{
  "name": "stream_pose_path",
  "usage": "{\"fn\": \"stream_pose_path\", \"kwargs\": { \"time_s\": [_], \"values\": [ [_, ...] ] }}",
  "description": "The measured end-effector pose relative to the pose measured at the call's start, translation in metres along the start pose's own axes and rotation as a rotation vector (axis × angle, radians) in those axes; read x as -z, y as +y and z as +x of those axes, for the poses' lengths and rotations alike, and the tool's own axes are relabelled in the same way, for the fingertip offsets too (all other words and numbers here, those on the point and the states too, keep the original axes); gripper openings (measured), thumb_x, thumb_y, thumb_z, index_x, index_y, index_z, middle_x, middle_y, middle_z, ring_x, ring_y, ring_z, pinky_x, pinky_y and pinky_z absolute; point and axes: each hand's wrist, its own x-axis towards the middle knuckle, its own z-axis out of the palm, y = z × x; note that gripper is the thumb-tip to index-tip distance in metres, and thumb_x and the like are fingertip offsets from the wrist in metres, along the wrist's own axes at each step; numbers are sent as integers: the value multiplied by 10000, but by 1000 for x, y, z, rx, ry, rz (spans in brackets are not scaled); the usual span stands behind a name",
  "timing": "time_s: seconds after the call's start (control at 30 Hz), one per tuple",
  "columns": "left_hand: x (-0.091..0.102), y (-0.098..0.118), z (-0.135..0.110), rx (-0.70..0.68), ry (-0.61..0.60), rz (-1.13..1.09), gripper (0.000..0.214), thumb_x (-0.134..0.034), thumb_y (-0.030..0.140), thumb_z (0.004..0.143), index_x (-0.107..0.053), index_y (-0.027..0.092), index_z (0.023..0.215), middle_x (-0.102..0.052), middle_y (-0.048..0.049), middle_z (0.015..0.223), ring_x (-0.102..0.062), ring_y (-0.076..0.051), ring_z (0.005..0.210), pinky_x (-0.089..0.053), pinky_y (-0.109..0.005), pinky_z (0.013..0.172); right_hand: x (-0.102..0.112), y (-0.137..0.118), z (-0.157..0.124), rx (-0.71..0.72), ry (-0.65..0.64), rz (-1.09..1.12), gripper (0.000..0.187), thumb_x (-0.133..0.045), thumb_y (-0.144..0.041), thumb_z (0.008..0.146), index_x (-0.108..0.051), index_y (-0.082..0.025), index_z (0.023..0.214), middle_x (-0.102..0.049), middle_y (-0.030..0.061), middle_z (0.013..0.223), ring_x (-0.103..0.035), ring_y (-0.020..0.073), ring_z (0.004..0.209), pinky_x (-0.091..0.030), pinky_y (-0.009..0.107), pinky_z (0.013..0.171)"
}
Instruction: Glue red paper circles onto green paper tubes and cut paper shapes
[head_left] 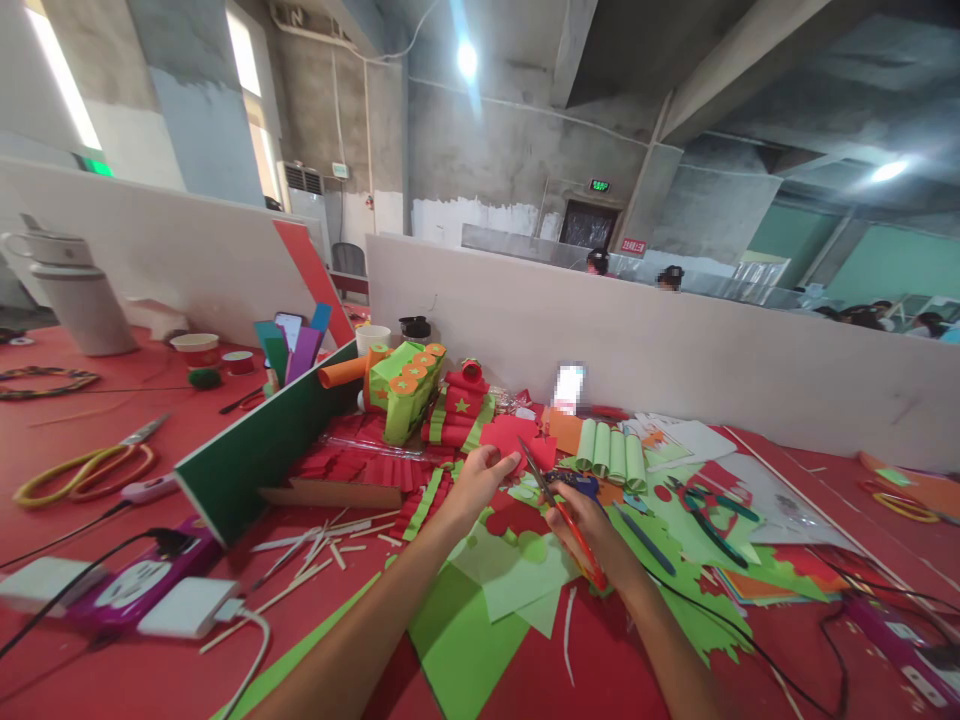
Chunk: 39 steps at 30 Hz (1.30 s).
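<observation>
My left hand (484, 480) pinches the lower left edge of a piece of red paper (504, 435), held up above the table. A pair of scissors (576, 535) with orange-red handles is gripped in my right hand (589, 525). Their blades point up and away from me, against the red paper's right part. Below my hands lie sheets of light green paper (517, 580), a brighter green sheet (472, 650) and red paper scraps (517, 520). Just beyond stand a green paper model with orange discs (409, 385) and a red one with a star (461, 402).
Pale green paper rolls (615, 455), pliers (716, 525) and green offcuts (705, 600) lie to the right. A dark green board (255, 450) stands at left, near thin sticks (319, 560) and a purple power strip (142, 580). A white partition (675, 350) runs behind; people sit beyond it.
</observation>
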Motion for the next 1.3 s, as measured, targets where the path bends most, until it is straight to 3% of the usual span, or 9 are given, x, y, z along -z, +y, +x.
{"fn": "stream_pose_path", "kwargs": {
  "time_s": [0.27,0.47,0.67,0.8,0.93,1.17,1.3],
  "values": [
    [-2,8,-4,-6,8,28,407,-791,508,599,-521,205,638,-567,27,578,-561,-148,564,-465,-280,609,0,9,3,-18,-1,8,534,-558,-673,837,-590,-170,1016,-452,-47,621,-376,107,516,-302,219,466],
    [2,12,-4,-23,-17,80,384,-794,474,615,-530,195,618,-561,24,570,-554,-144,564,-437,-266,586,2,1,0,33,9,-68,511,-479,-635,902,-618,-169,1058,-602,23,768,-515,155,625,-416,247,569],
    [8,12,-2,15,-69,133,392,-791,463,637,-512,188,629,-564,25,569,-563,-144,556,-442,-270,580,1,10,-2,-20,-9,-71,583,-483,-638,898,-583,-173,1236,-645,63,856,-574,190,676,-456,278,615],
    [10,8,1,20,-88,122,372,-784,441,645,-514,185,652,-587,18,599,-586,-151,583,-457,-278,604,-1,14,-1,-27,18,-72,572,-491,-620,904,-578,-169,1246,-638,56,817,-556,183,657,-451,274,603],
    [11,7,2,23,-99,123,358,-771,426,668,-509,182,662,-574,28,599,-573,-137,579,-444,-264,595,0,9,1,20,9,-76,484,-499,-591,914,-614,-169,1122,-635,49,815,-548,170,656,-433,251,584],
    [12,7,2,41,-109,143,383,-775,445,671,-500,177,667,-561,29,607,-587,-146,615,-445,-265,621,1,9,2,17,-1,-34,434,-539,-605,886,-583,-176,933,-503,-22,645,-434,119,545,-341,215,490],
    [12,7,3,28,-118,83,372,-793,413,671,-511,174,715,-560,37,634,-545,-110,584,-422,-239,601,-2,18,3,-20,6,100,455,-549,-631,868,-575,-186,960,-423,-52,588,-363,93,478,-290,203,433]
  ]
}}
